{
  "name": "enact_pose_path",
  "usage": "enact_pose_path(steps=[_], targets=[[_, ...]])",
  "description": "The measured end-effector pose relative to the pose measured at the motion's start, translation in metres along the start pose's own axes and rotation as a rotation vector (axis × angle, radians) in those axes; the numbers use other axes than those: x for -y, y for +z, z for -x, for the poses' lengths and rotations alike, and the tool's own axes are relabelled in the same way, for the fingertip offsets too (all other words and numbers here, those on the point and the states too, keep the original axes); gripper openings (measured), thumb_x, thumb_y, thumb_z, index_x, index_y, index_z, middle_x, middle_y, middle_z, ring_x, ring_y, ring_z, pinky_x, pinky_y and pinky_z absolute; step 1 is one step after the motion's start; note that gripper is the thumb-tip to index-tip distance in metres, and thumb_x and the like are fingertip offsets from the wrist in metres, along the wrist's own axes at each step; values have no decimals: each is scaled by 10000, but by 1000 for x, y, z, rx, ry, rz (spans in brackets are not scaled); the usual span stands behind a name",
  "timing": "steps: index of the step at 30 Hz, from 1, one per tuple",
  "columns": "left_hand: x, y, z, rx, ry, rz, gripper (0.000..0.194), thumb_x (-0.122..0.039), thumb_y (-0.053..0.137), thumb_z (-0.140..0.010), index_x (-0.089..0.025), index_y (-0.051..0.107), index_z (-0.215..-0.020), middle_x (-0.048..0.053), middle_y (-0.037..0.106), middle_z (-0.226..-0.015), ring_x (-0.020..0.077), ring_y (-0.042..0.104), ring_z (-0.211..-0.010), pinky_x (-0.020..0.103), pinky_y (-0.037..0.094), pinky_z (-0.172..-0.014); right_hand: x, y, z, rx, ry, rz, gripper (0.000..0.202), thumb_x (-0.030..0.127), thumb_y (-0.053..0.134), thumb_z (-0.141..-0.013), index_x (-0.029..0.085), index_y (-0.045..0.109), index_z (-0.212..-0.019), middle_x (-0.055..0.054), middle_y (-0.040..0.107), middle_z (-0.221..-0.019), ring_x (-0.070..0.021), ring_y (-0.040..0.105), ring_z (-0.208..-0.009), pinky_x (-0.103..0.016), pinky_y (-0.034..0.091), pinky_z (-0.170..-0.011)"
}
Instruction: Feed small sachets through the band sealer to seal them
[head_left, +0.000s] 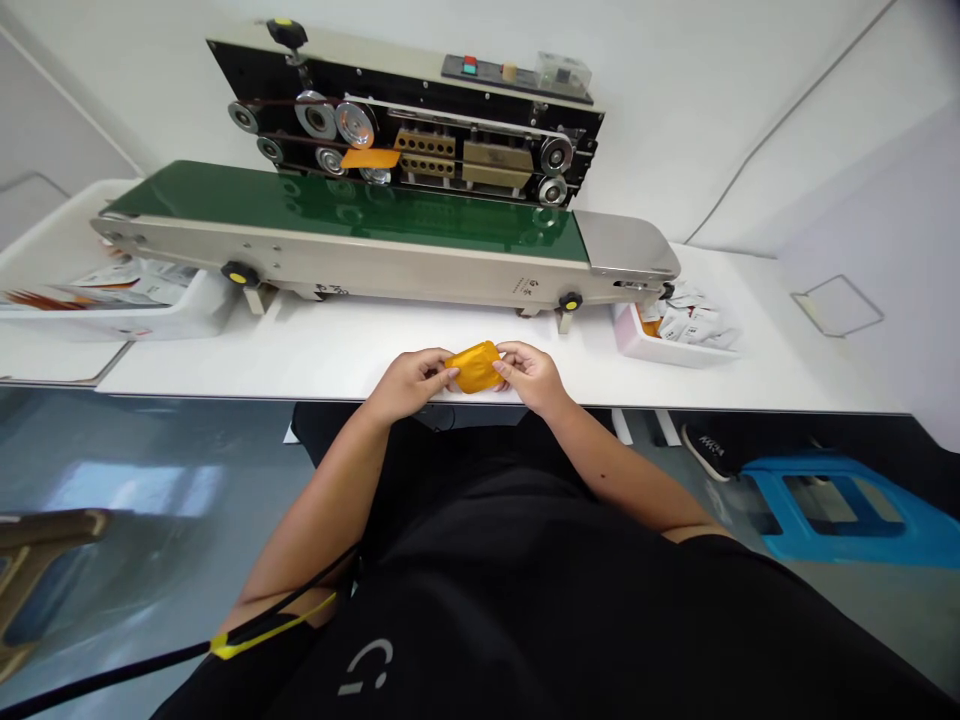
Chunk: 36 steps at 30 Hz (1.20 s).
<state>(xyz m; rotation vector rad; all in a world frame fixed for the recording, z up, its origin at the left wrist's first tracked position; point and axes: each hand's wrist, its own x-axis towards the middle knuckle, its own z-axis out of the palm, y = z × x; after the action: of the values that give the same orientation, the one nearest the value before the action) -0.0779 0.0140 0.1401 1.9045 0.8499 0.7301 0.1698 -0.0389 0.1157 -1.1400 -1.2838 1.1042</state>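
Note:
A small orange sachet (475,368) is held between both hands, just above the front edge of the white table (330,350). My left hand (411,382) pinches its left side between thumb and fingers. On the opposite side, my right hand (532,376) grips it the same way. Behind the hands stands a band sealing machine with a green conveyor belt (360,212). Another orange sachet (370,158) sits in the machine's sealing part, left of the brass blocks (425,152). What the sachet in my hands contains is hidden.
At the left, a white bin (169,318) holds several packets. A smaller white box (660,347) with white and orange packets stands at the right. Black knobs (240,274) stick out from the conveyor's front. On the floor at the right is a blue stool (840,545), near a shoe (706,452).

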Motion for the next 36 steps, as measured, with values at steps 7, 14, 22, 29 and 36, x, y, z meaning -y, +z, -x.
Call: enact_pose_path(steps=[7, 14, 22, 29, 36], targets=[[1, 0, 0, -46, -5, 31, 345, -505, 663, -951, -174, 737, -1014, 24, 745, -753, 155, 699, -718, 252, 534, -706, 8, 3, 2, 31, 21, 16, 391, 565, 790, -827, 206, 735, -971, -5, 735, -817, -137, 701, -643, -303, 660, -649], [3, 0, 0, -16, 28, 4, 341, -497, 659, -955, -174, 745, -1018, 38, 753, -808, 156, 690, -734, 247, 531, -702, 3, 2, 2, 72, -7, 67, 315, 524, 730, -893, 221, 727, -979, -16, 745, -885, -160, 724, -760, -305, 646, -689], [4, 0, 1, -4, 7, -52, 330, -510, 668, -951, -192, 753, -960, 19, 776, -809, 143, 693, -722, 232, 522, -694, 11, -1, 3, 129, -73, 321, 327, 522, 769, -851, 198, 724, -858, 15, 691, -734, -156, 639, -674, -286, 525, -654], [5, 2, 1, -11, -12, -41, 328, -508, 680, -941, -189, 737, -892, 28, 765, -785, 131, 662, -663, 232, 511, -645, 10, -1, 3, 110, -34, 396, 349, 526, 724, -886, 204, 672, -762, 18, 671, -664, -156, 614, -622, -281, 471, -610], [2, 0, 1, -29, -22, 38, 382, -561, 694, -914, -181, 670, -876, 64, 787, -844, 164, 716, -725, 281, 568, -720, 9, -1, -5, 122, -144, 257, 335, 512, 757, -871, 221, 767, -1036, -31, 743, -946, -175, 667, -788, -300, 534, -695]])
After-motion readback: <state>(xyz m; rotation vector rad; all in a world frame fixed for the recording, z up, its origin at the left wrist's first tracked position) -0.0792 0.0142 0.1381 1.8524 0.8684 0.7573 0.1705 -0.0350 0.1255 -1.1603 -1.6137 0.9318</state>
